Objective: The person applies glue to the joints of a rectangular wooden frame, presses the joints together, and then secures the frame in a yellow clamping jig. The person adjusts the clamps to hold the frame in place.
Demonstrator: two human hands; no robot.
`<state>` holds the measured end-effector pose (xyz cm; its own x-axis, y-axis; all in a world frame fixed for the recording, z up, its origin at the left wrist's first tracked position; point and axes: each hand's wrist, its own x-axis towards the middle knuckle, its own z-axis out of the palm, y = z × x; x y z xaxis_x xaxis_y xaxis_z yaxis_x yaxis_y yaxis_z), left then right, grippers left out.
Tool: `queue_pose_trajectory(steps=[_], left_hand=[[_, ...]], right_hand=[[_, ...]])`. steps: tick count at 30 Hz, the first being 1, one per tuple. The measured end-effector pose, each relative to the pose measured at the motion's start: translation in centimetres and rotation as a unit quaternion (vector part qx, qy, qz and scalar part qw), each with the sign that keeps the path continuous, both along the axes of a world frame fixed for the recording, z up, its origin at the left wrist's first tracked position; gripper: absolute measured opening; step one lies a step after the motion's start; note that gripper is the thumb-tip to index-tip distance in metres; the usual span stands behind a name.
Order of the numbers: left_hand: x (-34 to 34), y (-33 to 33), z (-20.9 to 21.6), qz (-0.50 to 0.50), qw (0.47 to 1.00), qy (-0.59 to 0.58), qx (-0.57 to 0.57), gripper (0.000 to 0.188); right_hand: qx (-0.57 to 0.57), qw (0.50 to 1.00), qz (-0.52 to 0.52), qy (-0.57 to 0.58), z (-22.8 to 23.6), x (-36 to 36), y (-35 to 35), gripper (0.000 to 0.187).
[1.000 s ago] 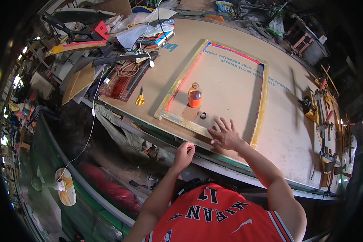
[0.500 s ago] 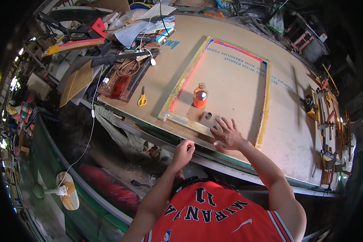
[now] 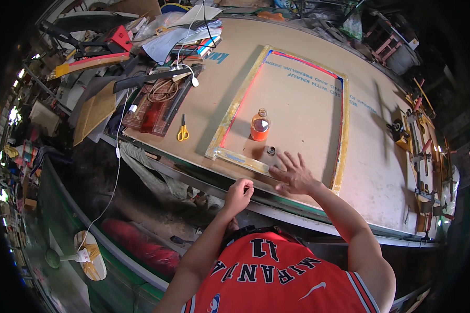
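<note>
Bottle point(image 3: 259, 130) near centre's already uncapped, orange liquid point(image 3: 257, 136) remaining. Lower centre: right grip point(image 3: 294, 176) splayed loose; left grip point(image 3: 238, 196) curled, can't tell around what, if anything.

At ten o'clock on the bench point(image 3: 373, 182), yellow-handled scissors point(image 3: 183, 134), with a coiled brown cable point(image 3: 162, 91) just beyond; loose papers point(image 3: 163, 48) at eleven; red-handled clamps point(image 3: 426, 146) at three.
</note>
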<state>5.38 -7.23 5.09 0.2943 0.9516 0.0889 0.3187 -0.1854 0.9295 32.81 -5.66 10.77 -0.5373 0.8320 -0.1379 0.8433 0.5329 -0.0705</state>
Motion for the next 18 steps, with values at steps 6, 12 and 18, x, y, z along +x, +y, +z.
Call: queue_pose_trajectory(steps=[6,12,18], left_hand=[[-1.4,1.1,0.1,-0.005,1.000,-0.004,0.008,0.018],[-2.8,1.6,0.3,-0.005,1.000,0.001,0.003,0.017],[-3.3,1.9,0.6,-0.007,1.000,-0.001,-0.009,0.016]], right_hand=[[-0.008,1.000,-0.011,-0.001,0.4,-1.1,0.6,0.074],[0.003,0.999,-0.038,-0.001,-0.1,-1.8,1.2,0.074],[0.003,0.999,-0.023,0.022,-0.9,-2.3,1.3,0.073]])
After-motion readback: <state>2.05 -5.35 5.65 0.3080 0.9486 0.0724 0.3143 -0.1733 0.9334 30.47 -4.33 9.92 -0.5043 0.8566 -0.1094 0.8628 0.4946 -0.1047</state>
